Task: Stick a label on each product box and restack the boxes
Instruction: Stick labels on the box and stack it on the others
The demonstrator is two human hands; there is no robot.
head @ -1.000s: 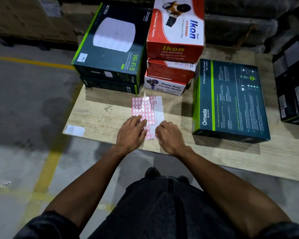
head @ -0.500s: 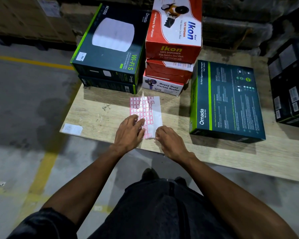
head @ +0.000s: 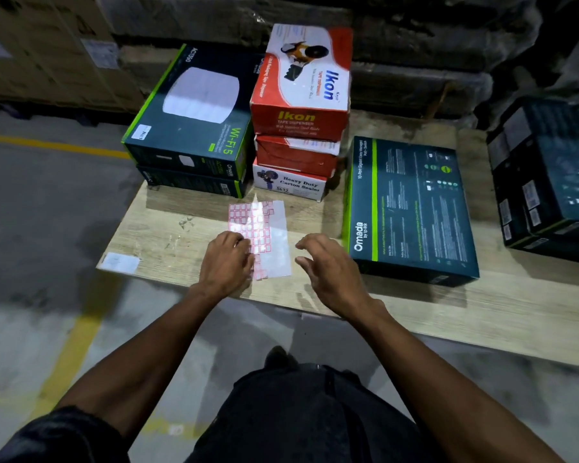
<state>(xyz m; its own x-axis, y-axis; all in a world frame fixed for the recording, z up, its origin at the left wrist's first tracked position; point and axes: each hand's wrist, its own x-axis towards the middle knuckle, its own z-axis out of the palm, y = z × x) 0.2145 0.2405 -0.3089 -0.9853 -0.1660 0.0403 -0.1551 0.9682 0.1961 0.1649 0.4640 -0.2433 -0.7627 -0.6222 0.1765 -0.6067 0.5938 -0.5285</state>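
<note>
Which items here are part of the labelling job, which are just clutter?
Job:
- label sheet, left hand resting on it
- right hand, off the sheet
- Wi-Fi box stack
- Ikon box stack
- flat Omada box
- dark boxes at right

Lying about:
- white slip on board corner
- cartons behind

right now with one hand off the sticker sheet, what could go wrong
1. The glossy sheet of red-bordered stickers is pinned only by the left hand; the right hand hovers beside it, so the sheet could slide or curl as a sticker peels.
2. The stack of red tape dispenser boxes looks uneven and might topple if bumped.
3. The sheet lies near the wooden board's front edge and could slip off.
</note>
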